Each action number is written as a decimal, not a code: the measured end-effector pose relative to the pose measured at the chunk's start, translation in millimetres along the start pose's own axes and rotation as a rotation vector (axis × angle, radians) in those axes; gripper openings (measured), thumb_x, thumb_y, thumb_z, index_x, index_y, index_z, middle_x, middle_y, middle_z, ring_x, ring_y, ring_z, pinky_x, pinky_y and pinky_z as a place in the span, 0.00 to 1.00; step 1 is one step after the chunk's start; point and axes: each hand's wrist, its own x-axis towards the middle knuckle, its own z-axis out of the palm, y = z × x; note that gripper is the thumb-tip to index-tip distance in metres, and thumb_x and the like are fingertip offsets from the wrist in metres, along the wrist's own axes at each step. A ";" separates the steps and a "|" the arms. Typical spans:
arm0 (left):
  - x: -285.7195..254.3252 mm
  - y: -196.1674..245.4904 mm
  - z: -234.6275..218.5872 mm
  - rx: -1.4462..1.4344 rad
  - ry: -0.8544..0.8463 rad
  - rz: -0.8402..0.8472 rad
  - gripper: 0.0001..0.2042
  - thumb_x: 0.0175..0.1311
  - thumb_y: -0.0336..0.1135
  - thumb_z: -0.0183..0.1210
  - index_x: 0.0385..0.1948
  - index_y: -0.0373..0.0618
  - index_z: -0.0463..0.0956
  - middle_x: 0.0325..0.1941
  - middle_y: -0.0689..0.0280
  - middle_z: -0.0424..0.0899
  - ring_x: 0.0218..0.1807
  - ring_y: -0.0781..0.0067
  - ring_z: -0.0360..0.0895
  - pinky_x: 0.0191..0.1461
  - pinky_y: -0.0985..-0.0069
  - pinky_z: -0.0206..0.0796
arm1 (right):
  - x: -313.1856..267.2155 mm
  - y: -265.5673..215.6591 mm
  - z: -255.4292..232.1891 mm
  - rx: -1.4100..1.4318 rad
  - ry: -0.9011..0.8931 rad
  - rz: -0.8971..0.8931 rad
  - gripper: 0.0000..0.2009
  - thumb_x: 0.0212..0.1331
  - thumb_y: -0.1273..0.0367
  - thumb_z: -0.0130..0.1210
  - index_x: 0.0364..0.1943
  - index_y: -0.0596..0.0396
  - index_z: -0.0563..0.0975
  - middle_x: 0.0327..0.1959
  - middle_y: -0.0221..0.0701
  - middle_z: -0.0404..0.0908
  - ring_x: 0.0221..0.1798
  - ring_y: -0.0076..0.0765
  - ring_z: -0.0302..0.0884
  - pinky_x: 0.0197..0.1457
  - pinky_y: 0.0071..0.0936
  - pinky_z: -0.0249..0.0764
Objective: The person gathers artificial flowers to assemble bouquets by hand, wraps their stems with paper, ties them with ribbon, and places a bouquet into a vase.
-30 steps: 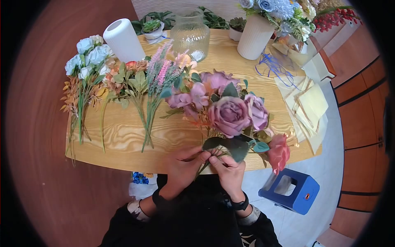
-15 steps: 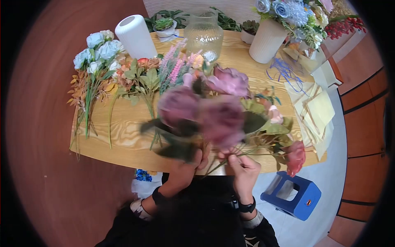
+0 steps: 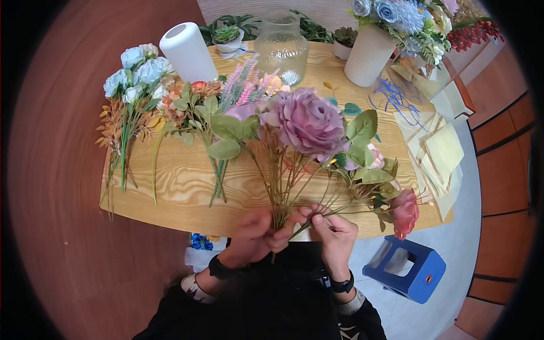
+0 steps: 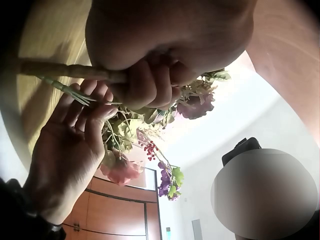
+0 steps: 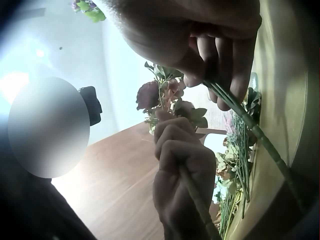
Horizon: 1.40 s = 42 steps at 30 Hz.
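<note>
My left hand [image 3: 258, 229] grips the brown stems of a purple artificial rose bunch [image 3: 309, 122] upright over the table's front edge. In the left wrist view, a thick stem [image 4: 75, 70] runs through its curled fingers. Close beside it, my right hand [image 3: 338, 235] pinches thin green stems [image 5: 245, 117] between thumb and fingers. Those stems lead to a spray leaning right, with a coral flower [image 3: 406, 214] at its end and a pale pink bloom [image 3: 375, 157] partly behind leaves. The purple blooms hide some flowers behind them.
Blue flowers [image 3: 150, 71], orange foliage and lavender [image 3: 241, 85] lie across the table's left side. Behind stand a white vase [image 3: 188, 54], a glass vase [image 3: 280, 51] and a filled vase [image 3: 368, 56]. Yellowish sheets [image 3: 436, 150] lie right; a blue stool [image 3: 408, 272] stands below.
The purple rose bunch has swung left and turned, so its brown stems now show. My hands have moved slightly apart, and the coral spray is held separately on the right.
</note>
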 end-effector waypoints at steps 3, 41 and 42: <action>-4.2 -1.8 2.9 0.226 0.039 0.031 0.16 0.65 0.41 0.47 0.44 0.34 0.68 0.19 0.69 0.64 0.18 0.79 0.57 0.21 0.80 0.49 | 0.6 1.3 -0.9 -0.033 -0.020 -0.025 0.04 0.55 0.82 0.50 0.31 0.74 0.75 0.39 0.47 0.78 0.40 0.38 0.79 0.46 0.29 0.75; 16.5 -5.5 -0.5 0.663 0.164 -0.050 0.11 0.60 0.23 0.49 0.43 0.38 0.71 0.38 0.70 0.74 0.40 0.85 0.68 0.45 0.81 0.63 | -7.1 1.5 -2.3 -0.385 -0.133 0.040 0.08 0.52 0.76 0.57 0.20 0.64 0.74 0.14 0.18 0.64 0.20 0.12 0.54 0.21 0.15 0.50; 17.3 -4.1 -2.3 0.716 0.144 -0.131 0.12 0.61 0.23 0.47 0.47 0.38 0.69 0.43 0.68 0.74 0.44 0.84 0.69 0.45 0.82 0.63 | -7.0 4.2 -3.4 -0.384 -0.149 0.038 0.08 0.52 0.76 0.57 0.20 0.64 0.74 0.14 0.18 0.64 0.20 0.12 0.54 0.21 0.15 0.50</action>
